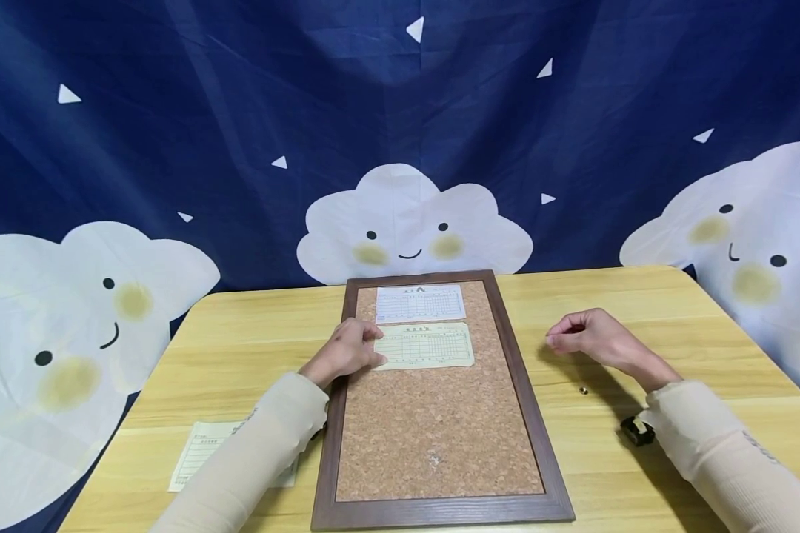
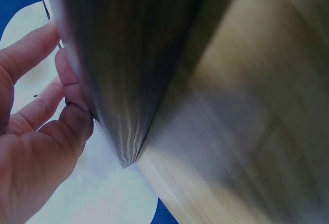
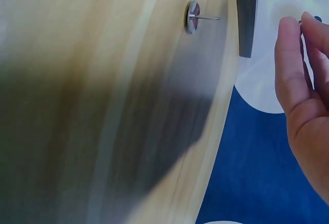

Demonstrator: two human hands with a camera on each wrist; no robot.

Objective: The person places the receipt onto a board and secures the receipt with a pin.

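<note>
A framed cork board point(image 1: 440, 422) lies on the table, with a white printed slip point(image 1: 420, 303) near its far end. Just below that is a yellow printed slip point(image 1: 427, 346). My left hand point(image 1: 347, 349) rests at the yellow slip's left edge, thumb and fingertips apart and pressing on it. Right of the board, my right hand point(image 1: 596, 340) is raised over the table, thumb and index fingertips together. Between those fingertips in the right wrist view shows a tiny bit of a thumbtack point(image 3: 300, 22), mostly hidden. Another thumbtack point(image 3: 193, 17) lies point-up on the table.
A further yellow slip point(image 1: 203, 444) lies on the table at the left, partly under my left sleeve. The board's brown frame point(image 1: 440, 512) forms a raised rim. Behind the table point(image 1: 640, 311) hangs a blue curtain point(image 1: 347, 96) with clouds.
</note>
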